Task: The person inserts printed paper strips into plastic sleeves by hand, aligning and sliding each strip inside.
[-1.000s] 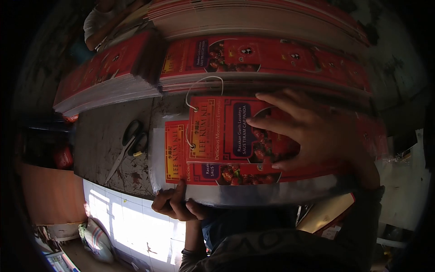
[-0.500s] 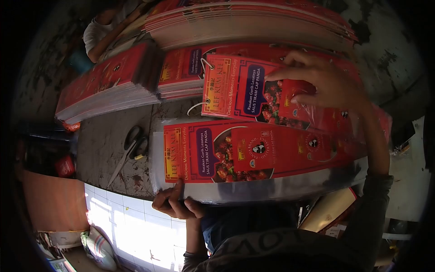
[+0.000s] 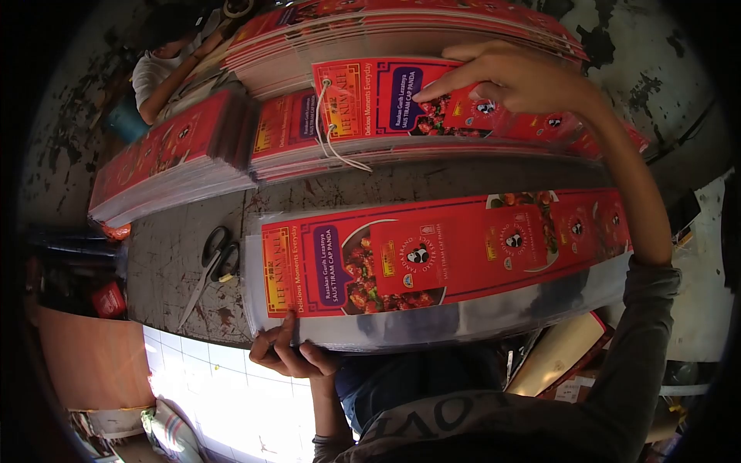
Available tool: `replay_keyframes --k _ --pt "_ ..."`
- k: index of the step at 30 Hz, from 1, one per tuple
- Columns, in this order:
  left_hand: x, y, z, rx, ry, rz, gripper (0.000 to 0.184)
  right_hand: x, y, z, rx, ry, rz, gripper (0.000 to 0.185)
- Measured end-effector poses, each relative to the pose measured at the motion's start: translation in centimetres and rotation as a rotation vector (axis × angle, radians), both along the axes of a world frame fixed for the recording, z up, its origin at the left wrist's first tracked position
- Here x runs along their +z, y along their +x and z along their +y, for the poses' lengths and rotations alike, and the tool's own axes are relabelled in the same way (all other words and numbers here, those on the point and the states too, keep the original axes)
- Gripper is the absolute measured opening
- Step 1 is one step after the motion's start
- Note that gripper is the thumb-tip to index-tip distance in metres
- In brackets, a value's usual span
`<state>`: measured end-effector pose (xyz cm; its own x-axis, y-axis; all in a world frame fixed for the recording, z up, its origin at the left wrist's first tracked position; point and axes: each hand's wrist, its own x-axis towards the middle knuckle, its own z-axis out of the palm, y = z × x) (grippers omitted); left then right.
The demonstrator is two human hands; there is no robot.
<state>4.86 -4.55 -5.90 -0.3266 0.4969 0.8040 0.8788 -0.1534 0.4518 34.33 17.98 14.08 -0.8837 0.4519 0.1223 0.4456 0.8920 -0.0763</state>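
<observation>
A long red printed strip (image 3: 471, 255) lies on clear plastic sleeves (image 3: 370, 333) at the table's near edge. My left hand (image 3: 289, 351) grips their near left corner, index finger on top and the other fingers curled. Further back, my right hand (image 3: 517, 77) rests on another red strip (image 3: 378, 100), index finger stretched out and fingers apart. A white string (image 3: 332, 143) loops from a hole at that strip's left end and hangs over the stack (image 3: 282, 123) beneath it. Part of this strip is hidden by my right hand.
Black-handled scissors (image 3: 204, 274) lie on the dark, scuffed table (image 3: 166, 255), left of the near strip. Another stack of red strips (image 3: 166, 158) stands at the left, and a taller one (image 3: 417, 35) at the back. A person (image 3: 158, 73) sits at the far left.
My right hand has moved away from me and slightly left, bringing the strung strip onto the stack behind. The near strip now shows along its length. My left hand stays at the corner.
</observation>
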Motion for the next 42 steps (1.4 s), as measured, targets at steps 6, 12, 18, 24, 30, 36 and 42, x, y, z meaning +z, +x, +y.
replay_keyframes --k 6,12,18,24,30,36,42 --pt "0.1 0.0 0.1 -0.012 0.017 -0.02 0.046 -0.7 -0.2 -0.6 -0.083 -0.068 -0.032 0.059" --pt "0.2 0.0 0.1 0.002 0.013 0.01 0.046 -1.8 0.0 -0.4 -0.034 -0.02 -0.027 0.055" --pt "0.4 0.2 0.2 -0.009 0.023 -0.011 0.047 -1.7 0.7 -1.1 -0.123 -0.118 -0.053 0.063" --pt "0.2 0.1 0.0 0.009 0.008 0.019 0.047 -1.4 3.5 -1.8 -0.187 -0.123 0.105 0.069" --pt "0.2 0.3 0.1 -0.001 0.024 -0.038 0.046 -0.3 5.2 -2.4 -0.341 -0.294 0.019 0.053" --pt "0.2 0.2 -0.1 0.027 0.023 0.004 0.046 -0.8 4.8 -2.4 -0.398 -0.18 -0.015 0.044" --pt "0.2 0.3 -0.2 0.01 -0.003 -0.035 0.047 -1.5 5.3 -2.4 -0.393 -0.11 0.009 0.043"
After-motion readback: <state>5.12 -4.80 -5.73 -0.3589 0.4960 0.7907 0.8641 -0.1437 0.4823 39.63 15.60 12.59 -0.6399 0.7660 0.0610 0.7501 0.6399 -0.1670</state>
